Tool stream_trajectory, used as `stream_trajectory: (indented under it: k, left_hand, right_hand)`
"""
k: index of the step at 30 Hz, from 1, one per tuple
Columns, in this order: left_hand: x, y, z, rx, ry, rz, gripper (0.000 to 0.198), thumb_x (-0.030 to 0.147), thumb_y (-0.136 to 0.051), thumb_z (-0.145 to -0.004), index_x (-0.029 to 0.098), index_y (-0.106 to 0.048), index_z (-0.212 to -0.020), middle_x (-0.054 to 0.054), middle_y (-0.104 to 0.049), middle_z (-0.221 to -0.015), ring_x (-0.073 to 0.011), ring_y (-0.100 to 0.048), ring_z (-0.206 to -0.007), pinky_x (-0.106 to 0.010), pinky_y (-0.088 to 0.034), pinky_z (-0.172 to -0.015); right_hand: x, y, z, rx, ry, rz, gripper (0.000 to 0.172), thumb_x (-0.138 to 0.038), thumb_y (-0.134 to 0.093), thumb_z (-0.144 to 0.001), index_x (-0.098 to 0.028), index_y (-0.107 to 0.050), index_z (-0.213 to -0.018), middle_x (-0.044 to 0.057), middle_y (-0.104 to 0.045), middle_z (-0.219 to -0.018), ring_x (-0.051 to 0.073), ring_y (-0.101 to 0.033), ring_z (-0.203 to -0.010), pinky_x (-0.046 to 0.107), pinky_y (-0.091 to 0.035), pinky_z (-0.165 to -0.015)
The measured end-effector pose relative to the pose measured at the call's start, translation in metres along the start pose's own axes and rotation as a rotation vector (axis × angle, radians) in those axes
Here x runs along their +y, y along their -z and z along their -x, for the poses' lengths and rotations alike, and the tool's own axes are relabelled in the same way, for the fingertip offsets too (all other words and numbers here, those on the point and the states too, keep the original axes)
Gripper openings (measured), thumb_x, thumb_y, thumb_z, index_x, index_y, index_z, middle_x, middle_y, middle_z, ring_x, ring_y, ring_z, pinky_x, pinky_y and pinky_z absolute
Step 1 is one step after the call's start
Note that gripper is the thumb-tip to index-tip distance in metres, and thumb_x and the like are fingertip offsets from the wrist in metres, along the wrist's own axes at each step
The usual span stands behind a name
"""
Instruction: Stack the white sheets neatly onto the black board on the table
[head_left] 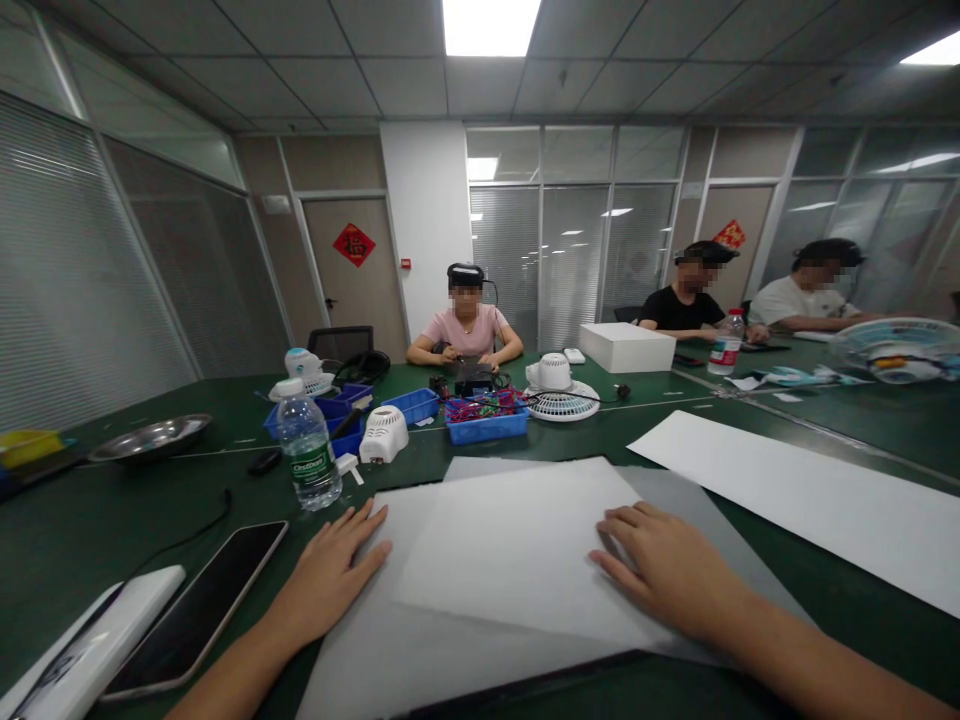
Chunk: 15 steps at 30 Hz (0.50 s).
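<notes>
"Lying where, and pointing which way, are the sheets?"

"Overlapping sheets of thin white paper (352, 650) lie right before me on the dark green tabletop (240, 490). The uppermost sheet (502, 560) sits askew, its far edge slanting farther from me at the right. Which side is longer, I can't tell."

"And your hands?"

"Both released, clasping nothing. My left hand (330, 560) rests palm down on the left edge, fingers fairly straight, loosely spread, aimed away and rightward. My right hand (664, 560) lies across the uppermost sheet's right edge, fingers gently bent and pointing left."

"Any counts?"

"At least three overlapping sheets; I can't tell exactly. One separate long white rectangular sheet (810, 500) lies to the right, its long axis running from far left to near right. Two clear plastic bottles: a green-labelled bottle (307, 460) near my left hand, a red-capped bottle (726, 350) across the table. One flat black-screened smartphone (202, 610) beside my left forearm. One white rectangular box (628, 348) farther off."
</notes>
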<state>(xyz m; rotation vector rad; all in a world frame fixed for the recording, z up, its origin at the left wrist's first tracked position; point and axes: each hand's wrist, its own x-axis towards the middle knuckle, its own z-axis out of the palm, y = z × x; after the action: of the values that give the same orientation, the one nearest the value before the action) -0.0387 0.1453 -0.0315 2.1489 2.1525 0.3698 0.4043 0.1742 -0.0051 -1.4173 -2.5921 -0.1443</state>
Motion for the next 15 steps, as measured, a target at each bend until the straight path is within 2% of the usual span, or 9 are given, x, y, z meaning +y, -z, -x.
stream_trajectory:
  k: [4, 6, 7, 9, 12, 15]
  left_hand:
    - [0.002, 0.000, 0.001, -0.004, -0.006, -0.007, 0.071, 0.066, -0.035, -0.092, 0.026, -0.041, -0.150, -0.007, -0.030, -0.161, -0.0303, -0.026, -0.149, -0.055, -0.020, -0.120]
    - [0.000, -0.002, 0.000, -0.002, -0.014, -0.017, 0.071, 0.065, -0.037, -0.091, 0.026, -0.040, -0.150, -0.007, -0.030, -0.161, -0.0307, -0.026, -0.149, -0.055, -0.020, -0.121]
    - [-0.002, -0.004, -0.001, 0.001, -0.020, -0.020, 0.070, 0.064, -0.038, -0.091, 0.026, -0.040, -0.150, -0.006, -0.030, -0.161, -0.0304, -0.026, -0.149, -0.055, -0.019, -0.121]
    - [-0.006, -0.008, -0.003, 0.011, -0.033, -0.016, 0.068, 0.062, -0.037, -0.092, 0.027, -0.039, -0.150, -0.004, -0.031, -0.161, -0.0293, -0.027, -0.149, -0.054, -0.019, -0.121]
    - [-0.013, -0.013, -0.006, 0.034, -0.039, -0.005, 0.062, 0.057, -0.036, -0.094, 0.028, -0.042, -0.149, -0.002, -0.033, -0.160, -0.0285, -0.028, -0.148, -0.053, -0.021, -0.121]
    - [-0.017, -0.015, -0.007, 0.053, -0.046, -0.004, 0.057, 0.049, -0.035, -0.096, 0.028, -0.044, -0.148, -0.001, -0.035, -0.159, -0.0280, -0.029, -0.148, -0.053, -0.022, -0.121]
  right_hand:
    - [-0.001, 0.002, 0.005, -0.102, 0.196, -0.232, 0.062, -0.060, -0.044, -0.096, -0.024, -0.048, -0.146, 0.012, -0.040, -0.153, 0.031, -0.040, -0.139, 0.048, -0.032, -0.116]
    - [-0.002, 0.002, 0.007, -0.149, 0.263, -0.295, 0.064, -0.061, -0.044, -0.096, -0.028, -0.039, -0.151, 0.008, -0.030, -0.158, 0.028, -0.033, -0.144, 0.046, -0.028, -0.119]
    - [-0.002, 0.002, 0.007, -0.148, 0.271, -0.295, 0.064, -0.061, -0.043, -0.096, -0.029, -0.039, -0.151, 0.007, -0.030, -0.158, 0.028, -0.033, -0.144, 0.046, -0.028, -0.118]
    - [-0.002, 0.001, 0.006, -0.079, 0.216, -0.234, 0.063, -0.062, -0.041, -0.096, -0.026, -0.046, -0.148, 0.009, -0.038, -0.154, 0.029, -0.040, -0.140, 0.048, -0.032, -0.116]
    - [0.005, 0.001, 0.002, 0.065, 0.028, -0.104, 0.060, -0.061, -0.035, -0.098, -0.020, -0.063, -0.131, 0.013, -0.062, -0.133, 0.031, -0.059, -0.120, 0.051, -0.044, -0.104]
    - [0.033, 0.000, -0.004, 0.120, -0.104, -0.029, 0.055, -0.058, -0.032, -0.099, -0.023, -0.072, -0.114, 0.010, -0.072, -0.112, 0.028, -0.068, -0.100, 0.046, -0.052, -0.089]
